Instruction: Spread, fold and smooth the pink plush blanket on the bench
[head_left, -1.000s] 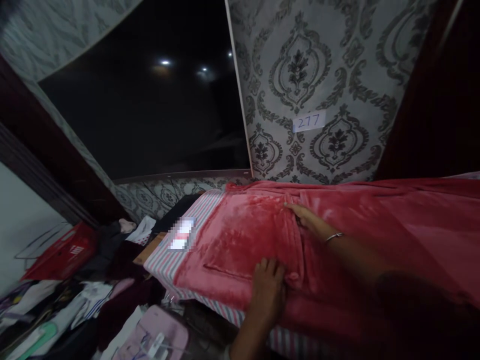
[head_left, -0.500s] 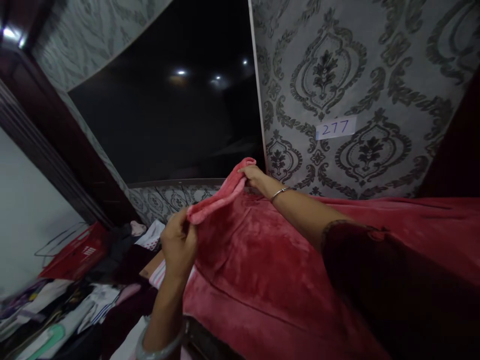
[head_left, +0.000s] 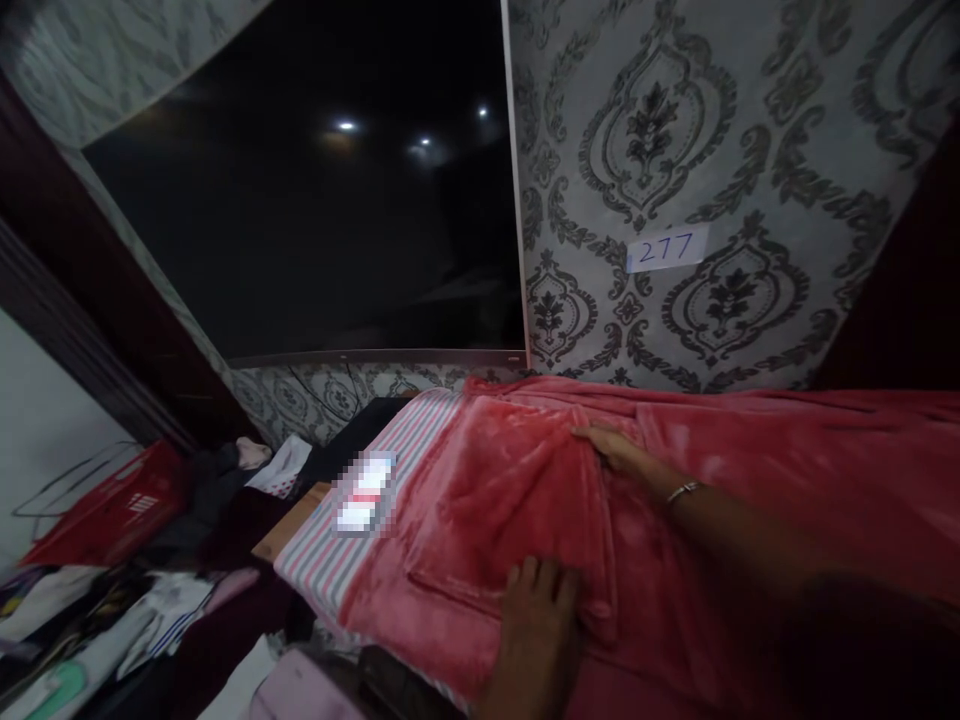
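A large piece of red plush fabric point(head_left: 517, 480) lies spread over the surface before me, with a section folded over on itself in the middle. I cannot tell whether it is a blanket or a garment. My left hand point(head_left: 536, 610) rests on the near edge of the folded section, fingers slightly apart. On its far right part lies my right hand point(head_left: 615, 450), fingers stretched out to the left against the plush. Left of the fold, a striped cloth point(head_left: 412, 435) in grey, pink and white shows, with a blurred-out patch on it.
A big dark television point(head_left: 337, 200) hangs on the patterned wall, with a paper marked 277 point(head_left: 667, 248) to its right. Heaped clothes point(head_left: 157, 620) lie at the lower left, near a red bag point(head_left: 112, 500). A brown board point(head_left: 292, 525) pokes out beside the striped cloth.
The raised edge of the red plush has come down to the right and lies flat. Both hands have moved right and let go of it. The striped cloth is now uncovered.
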